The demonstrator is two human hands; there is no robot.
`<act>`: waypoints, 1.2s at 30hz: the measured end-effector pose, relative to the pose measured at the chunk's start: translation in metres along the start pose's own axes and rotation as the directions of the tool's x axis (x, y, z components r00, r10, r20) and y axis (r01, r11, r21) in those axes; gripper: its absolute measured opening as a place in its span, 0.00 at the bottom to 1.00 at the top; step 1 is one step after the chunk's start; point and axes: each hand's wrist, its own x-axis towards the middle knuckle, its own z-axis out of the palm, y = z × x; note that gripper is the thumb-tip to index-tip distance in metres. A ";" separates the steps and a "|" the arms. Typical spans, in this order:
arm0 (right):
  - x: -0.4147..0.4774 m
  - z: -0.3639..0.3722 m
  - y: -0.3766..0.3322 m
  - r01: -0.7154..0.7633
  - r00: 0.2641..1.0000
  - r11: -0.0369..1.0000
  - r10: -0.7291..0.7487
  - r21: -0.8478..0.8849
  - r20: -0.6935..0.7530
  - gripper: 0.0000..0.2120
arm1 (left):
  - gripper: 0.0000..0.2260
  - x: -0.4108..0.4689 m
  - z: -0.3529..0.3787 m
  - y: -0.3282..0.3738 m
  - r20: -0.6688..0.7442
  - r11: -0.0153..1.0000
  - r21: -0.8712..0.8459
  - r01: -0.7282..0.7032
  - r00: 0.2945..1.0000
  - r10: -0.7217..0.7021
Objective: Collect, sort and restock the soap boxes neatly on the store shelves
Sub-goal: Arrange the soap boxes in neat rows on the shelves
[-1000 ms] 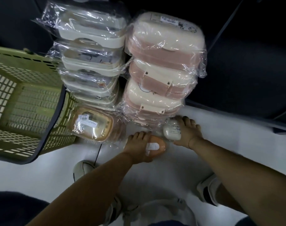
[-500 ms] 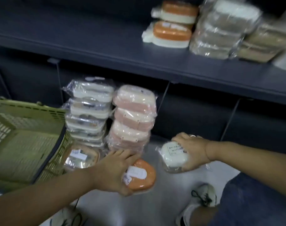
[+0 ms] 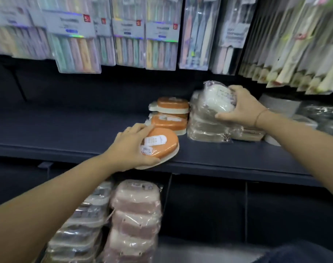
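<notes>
Being gripped by the left hand (image 3: pixel 129 147), the orange soap box (image 3: pixel 160 143) sits at the shelf (image 3: pixel 67 133) edge; the wrapped white soap box (image 3: pixel 216 99) is clutched by the right hand (image 3: pixel 243 109) at a wrapped stack (image 3: pixel 205 126). Both are judged light and rigid; slick film favours rim holds.

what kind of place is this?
Likely a store aisle: hanging toothbrush packs with price stickers, stacked wrapped soap boxes on a shelf, left hand gripping an orange soap box, right hand a white soap box.
</notes>
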 end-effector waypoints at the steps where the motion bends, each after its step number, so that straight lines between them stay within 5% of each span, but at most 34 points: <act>1: 0.018 0.001 0.003 -0.030 1.000 0.999 0.030 -0.026 0.000 0.54 | 0.51 0.011 0.005 -0.001 -0.002 1.000 -0.005 0.012 1.000 -0.012; 4: 0.058 0.007 0.010 -0.055 0.998 0.990 0.057 -0.129 0.010 0.49 | 0.50 0.033 0.019 -0.011 0.005 1.000 -0.025 0.018 1.000 -0.018; 9: 0.104 0.023 0.021 -0.097 0.995 0.995 0.097 0.001 -0.029 0.43 | 0.42 0.043 0.032 -0.044 0.022 0.987 -0.159 -0.007 1.000 0.011; 16: 0.142 0.036 0.036 -0.073 0.996 0.996 0.070 -0.044 -0.049 0.38 | 0.53 0.050 0.026 -0.094 0.097 0.982 -0.176 0.064 0.994 -0.048; 24: 0.112 0.026 0.007 -0.212 0.977 0.957 0.212 -0.197 -0.022 0.59 | 0.61 0.048 0.025 -0.103 0.202 0.992 -0.071 0.104 0.975 -0.088; 26: 0.074 0.025 -0.017 -0.182 0.981 0.972 0.169 -0.150 -0.093 0.49 | 0.63 0.041 0.023 -0.112 0.240 0.995 -0.006 0.104 0.966 -0.099; 28: 0.031 0.035 -0.054 -0.004 0.990 0.998 -0.004 -0.055 -0.142 0.40 | 0.63 0.032 0.017 -0.123 0.255 0.993 0.051 0.107 0.960 -0.117; 31: -0.012 0.076 -0.110 0.171 0.978 0.983 -0.178 0.070 0.107 0.42 | 0.62 0.017 0.005 -0.136 0.283 0.979 0.184 0.087 0.949 -0.138; 33: -0.020 0.114 -0.130 0.150 0.942 0.989 -0.144 0.006 0.302 0.45 | 0.60 0.006 -0.001 -0.144 0.280 0.969 0.237 0.077 0.949 -0.144; 36: -0.018 0.154 -0.141 0.098 0.916 0.992 -0.056 -0.085 0.397 0.48 | 0.58 -0.007 -0.005 -0.154 0.245 0.962 0.258 0.088 0.957 -0.153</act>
